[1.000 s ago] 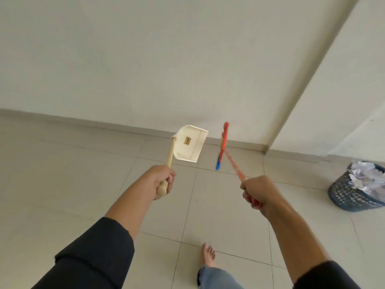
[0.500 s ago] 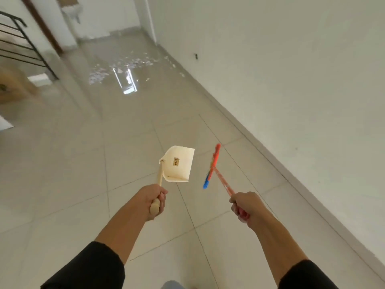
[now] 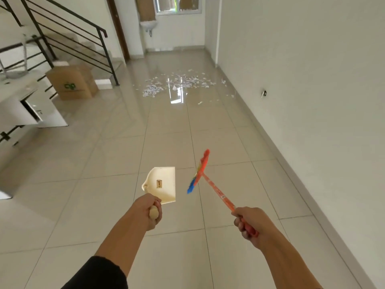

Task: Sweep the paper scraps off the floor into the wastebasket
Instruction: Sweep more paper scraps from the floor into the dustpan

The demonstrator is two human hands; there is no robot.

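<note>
My left hand (image 3: 150,209) grips the dustpan (image 3: 162,185) handle, my right hand (image 3: 249,223) the broom (image 3: 200,173) — both raised for carrying. Paper scraps (image 3: 179,82) lie far ahead on the floor (image 3: 93,195).

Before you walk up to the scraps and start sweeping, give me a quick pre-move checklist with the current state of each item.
1. Left hand grips the dustpan handle: ok.
2. Right hand grips the broom handle: ok.
3. Paper scraps located, on the floor far ahead: ok.
4. Scraps within broom reach: not ok.
5. Tiled path to scraps unobstructed; cardboard box stands off to the left: ok.
6. Wastebasket position: cannot tell, out of view.
</note>
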